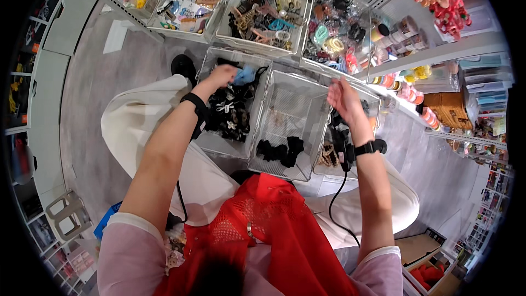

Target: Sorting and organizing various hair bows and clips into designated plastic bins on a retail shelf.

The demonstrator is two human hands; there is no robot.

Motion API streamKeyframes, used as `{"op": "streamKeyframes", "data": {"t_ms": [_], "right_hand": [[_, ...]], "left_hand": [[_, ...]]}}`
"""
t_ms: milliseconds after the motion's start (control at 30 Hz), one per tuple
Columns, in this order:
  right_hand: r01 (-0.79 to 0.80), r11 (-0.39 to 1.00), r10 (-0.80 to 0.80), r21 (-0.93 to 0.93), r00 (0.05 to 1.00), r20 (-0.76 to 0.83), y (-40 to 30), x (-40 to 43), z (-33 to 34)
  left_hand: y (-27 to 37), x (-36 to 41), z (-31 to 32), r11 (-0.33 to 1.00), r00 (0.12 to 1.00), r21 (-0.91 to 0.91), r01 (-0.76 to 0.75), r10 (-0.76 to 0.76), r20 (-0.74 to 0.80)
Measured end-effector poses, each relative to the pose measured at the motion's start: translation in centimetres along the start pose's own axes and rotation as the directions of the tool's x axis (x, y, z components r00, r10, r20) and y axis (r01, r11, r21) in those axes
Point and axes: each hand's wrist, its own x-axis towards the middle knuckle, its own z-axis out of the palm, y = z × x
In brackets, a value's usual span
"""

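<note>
My left hand (223, 76) is over the far end of the left wire mesh basket (253, 144), its fingers closed on a light blue fabric piece (245, 75). Hand and fabric are slightly blurred. Beneath them lie many black hair accessories (230, 111), some with white flower shapes. My right hand (344, 99) holds nothing, fingers apart, above the rim between the middle mesh basket (298, 105) and the right basket (374, 98). Black bow-like fabric pieces (281, 151) lie at the near end of the middle basket. The forearm partly hides the right basket's contents.
Behind stand mesh baskets of hair claws (263, 16), bagged hair ties (337, 28) and carded small goods (189, 8). A metal shelf post (111, 2) rises at left. Shelves of goods (448, 107) flank the right. A black cable (337, 205) hangs from the right wrist strap.
</note>
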Motion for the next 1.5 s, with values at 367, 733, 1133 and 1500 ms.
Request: {"op": "streamKeyframes", "data": {"t_ms": [367,733,1133,1500], "right_hand": [[-0.271,0.955,0.285,0.124,0.952,-0.115,18.5,1.6,-6.4],[-0.350,0.932,0.332,-0.092,0.928,-0.167,19.2,0.6,-2.2],[-0.180,0.983,0.182,-0.030,0.979,0.095,15.2,0.2,5.0],[-0.108,0.973,0.131,0.205,0.986,-0.100,16.1,0.3,1.7]], "left_hand": [[-4.4,0.0,7.8,-0.032,0.652,0.731,-0.681,0.428,0.626],[-10.5,-0.1,7.6,0.101,0.978,0.974,-0.205,-0.007,0.207],[-0.8,-5.0,9.0,0.986,0.974,-0.110,-0.129,0.147,0.173],[-3.2,-6.6,12.2,0.900,0.988,-0.430,-0.063,0.117,0.101]]}}
